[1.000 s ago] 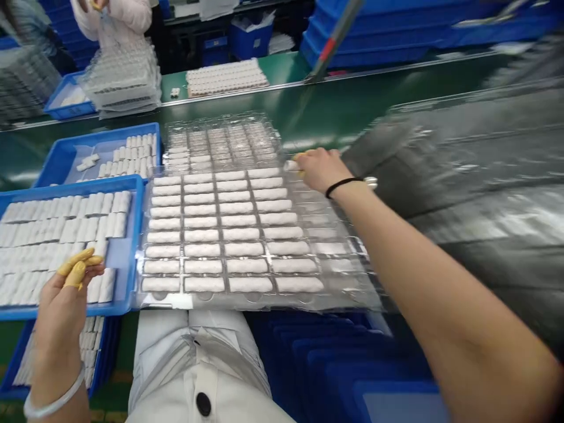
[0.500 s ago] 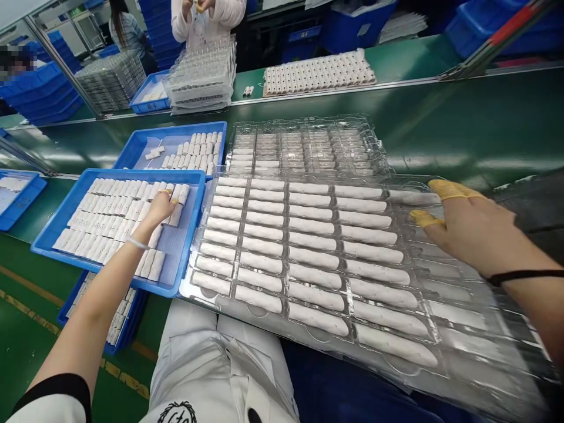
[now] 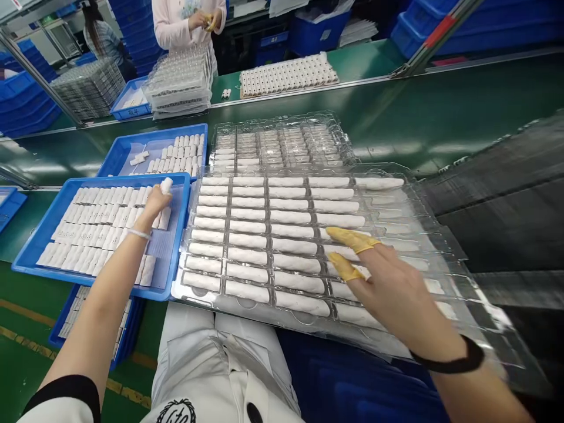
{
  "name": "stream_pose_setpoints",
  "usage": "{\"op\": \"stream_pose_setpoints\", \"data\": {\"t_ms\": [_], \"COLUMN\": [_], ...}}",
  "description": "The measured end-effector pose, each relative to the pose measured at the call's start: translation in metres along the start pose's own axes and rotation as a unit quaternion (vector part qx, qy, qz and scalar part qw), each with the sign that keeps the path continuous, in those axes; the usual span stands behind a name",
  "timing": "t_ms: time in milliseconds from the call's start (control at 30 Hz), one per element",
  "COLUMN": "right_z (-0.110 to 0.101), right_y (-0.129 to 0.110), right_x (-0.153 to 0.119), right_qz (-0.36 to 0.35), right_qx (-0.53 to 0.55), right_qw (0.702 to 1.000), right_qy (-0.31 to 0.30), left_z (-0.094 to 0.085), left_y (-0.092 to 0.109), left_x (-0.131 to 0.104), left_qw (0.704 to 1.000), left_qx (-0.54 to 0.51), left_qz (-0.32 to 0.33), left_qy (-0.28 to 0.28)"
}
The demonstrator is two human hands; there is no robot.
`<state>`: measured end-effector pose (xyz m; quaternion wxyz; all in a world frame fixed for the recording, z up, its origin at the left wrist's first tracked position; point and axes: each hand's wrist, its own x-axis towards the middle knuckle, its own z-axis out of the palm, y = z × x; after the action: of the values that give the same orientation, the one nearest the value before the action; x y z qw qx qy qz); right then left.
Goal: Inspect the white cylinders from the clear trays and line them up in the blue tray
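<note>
Above the right side of a blue bin [image 3: 177,252], my left hand [image 3: 155,204] pinches a white cylindrical piece [image 3: 166,185]. Rows of similar short white pieces [image 3: 88,232] with small dark dots lie in that bin. My right hand [image 3: 394,288], with yellow finger cots on thumb and finger, hovers over a clear plastic blister tray [image 3: 434,217]. Its fingers are apart and hold nothing visible. Long white pieces [image 3: 294,247] fill the slots of the left columns. One white piece [image 3: 379,183] lies in the top slot of the rightmost column.
Behind the tray is another clear tray [image 3: 343,138] with white pieces, beside a second blue bin [image 3: 202,147]. Across the green conveyor, a person [image 3: 189,23] works near stacked clear trays [image 3: 178,82]. A block of white pieces [image 3: 288,75] sits on the far ledge.
My right hand has moved left and nearer me, away from the tray's top right slot, where a white piece now shows. My left hand has lifted a white piece from the row.
</note>
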<state>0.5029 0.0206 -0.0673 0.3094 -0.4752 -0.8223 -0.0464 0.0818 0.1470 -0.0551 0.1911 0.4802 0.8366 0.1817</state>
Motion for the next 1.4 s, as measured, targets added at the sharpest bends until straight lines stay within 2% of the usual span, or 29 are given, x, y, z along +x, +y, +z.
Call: {"op": "stream_pose_setpoints", "data": {"t_ms": [100,200,267,333,367,433,467,533,600,667,767,867,1400], "right_z": [0.004,0.013,0.021,0.029,0.032,0.035,0.036,0.036,0.033,0.030,0.026,0.025,0.025], "right_y": [-0.038,-0.076,-0.100,-0.121,-0.131,-0.146,-0.152,-0.158,-0.159,-0.157,-0.153,-0.151,-0.151], "right_x": [0.001,0.006,0.011,0.014,0.016,0.017,0.017,0.015,0.011,0.007,0.001,-0.002,-0.006], "right_qz": [0.035,0.110,0.172,0.220,0.232,0.239,0.239,0.241,0.239,0.224,0.187,0.151,0.153], "right_qx": [0.126,0.292,0.396,0.477,0.508,0.552,0.562,0.554,0.519,0.479,0.423,0.391,0.379], "right_qw": [0.991,0.950,0.900,0.846,0.824,0.791,0.784,0.790,0.818,0.848,0.886,0.905,0.911], "right_qy": [0.004,-0.029,-0.061,-0.087,-0.094,-0.110,-0.112,-0.103,-0.072,-0.028,0.037,0.069,0.064], "left_z": [-0.026,-0.045,-0.047,-0.039,-0.032,-0.014,-0.005,0.012,0.023,0.029,0.029,0.026,0.025], "left_y": [0.005,0.007,0.007,0.006,0.005,0.004,0.003,0.001,-0.003,-0.006,-0.007,-0.006,-0.006], "left_x": [-0.041,-0.099,-0.137,-0.169,-0.183,-0.206,-0.216,-0.230,-0.239,-0.242,-0.242,-0.241,-0.245], "left_qw": [0.990,0.958,0.861,0.795,0.776,0.760,0.764,0.794,0.834,0.860,0.868,0.871,0.886], "left_qx": [-0.127,-0.240,-0.423,-0.487,-0.496,-0.499,-0.502,-0.503,-0.476,-0.427,-0.355,-0.307,-0.267], "left_qz": [0.027,0.056,0.034,0.014,0.010,0.016,0.023,0.050,0.105,0.190,0.314,0.375,0.375], "left_qy": [-0.050,-0.143,-0.278,-0.360,-0.390,-0.415,-0.405,-0.338,-0.258,-0.206,-0.144,-0.077,-0.049]}}
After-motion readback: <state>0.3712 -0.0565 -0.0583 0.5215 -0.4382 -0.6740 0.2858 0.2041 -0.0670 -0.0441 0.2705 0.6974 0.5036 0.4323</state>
